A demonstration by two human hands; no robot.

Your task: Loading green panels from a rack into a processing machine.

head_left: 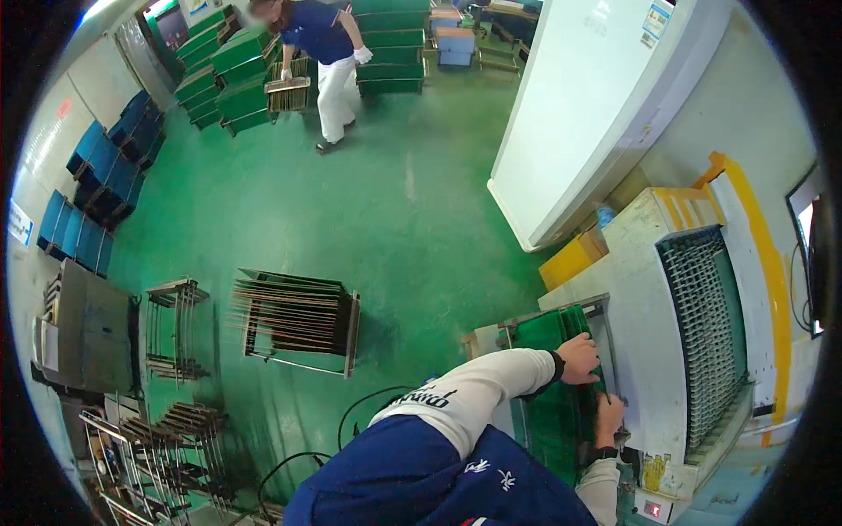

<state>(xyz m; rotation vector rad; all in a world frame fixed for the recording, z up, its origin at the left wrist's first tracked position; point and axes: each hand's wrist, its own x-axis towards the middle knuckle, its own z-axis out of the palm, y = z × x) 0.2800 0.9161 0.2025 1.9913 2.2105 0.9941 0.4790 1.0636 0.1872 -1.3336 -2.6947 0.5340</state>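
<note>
Green panels (559, 445) stand on edge, packed in a metal-framed rack (596, 304) against the machine at my right. My left hand (579, 359) reaches across to the far end of the panels, its fingers closed at the top edge of one. Closer to me, my right hand (608, 414) is closed at the right side of the same green panels, partly hidden by its own fingers. Both hands are bare, with dark bands at the wrists.
A machine with a roller conveyor (702, 337) stands at the right, beyond the rack. A tall white cabinet (570, 114) and yellow box (570, 260) are farther off. A rack of thin boards (303, 316) sits on the green floor; another person (320, 44) handles a similar rack.
</note>
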